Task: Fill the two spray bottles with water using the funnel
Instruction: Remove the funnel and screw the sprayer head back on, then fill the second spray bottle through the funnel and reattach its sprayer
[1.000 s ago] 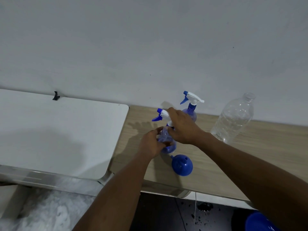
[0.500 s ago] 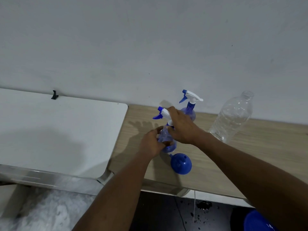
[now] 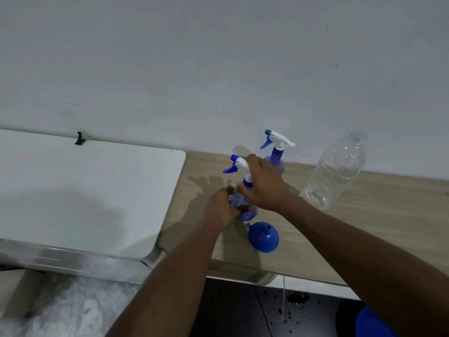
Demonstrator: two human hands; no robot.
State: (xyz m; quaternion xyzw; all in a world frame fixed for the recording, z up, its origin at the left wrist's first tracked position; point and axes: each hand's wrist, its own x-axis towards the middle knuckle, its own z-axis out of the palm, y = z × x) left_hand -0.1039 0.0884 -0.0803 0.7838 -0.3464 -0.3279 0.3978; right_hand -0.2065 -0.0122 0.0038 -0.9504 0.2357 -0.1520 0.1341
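Note:
A small blue spray bottle [image 3: 245,210] with a white and blue trigger head stands on the wooden table [image 3: 364,215]. My left hand [image 3: 222,207] grips its body. My right hand [image 3: 264,183] is closed around its neck and trigger head. A second spray bottle [image 3: 277,152] stands just behind, near the wall, untouched. A blue funnel [image 3: 263,237] lies on the table right in front of the held bottle. A clear plastic water bottle [image 3: 335,171], cap off, stands to the right.
A white table [image 3: 85,190] adjoins the wooden one on the left, with a black clip [image 3: 79,138] at its back edge. The grey wall rises close behind. A blue round object [image 3: 374,322] sits on the dark floor at the bottom right.
Both hands have stayed on the near spray bottle; my right hand has shifted slightly on the trigger head. Nothing else has moved.

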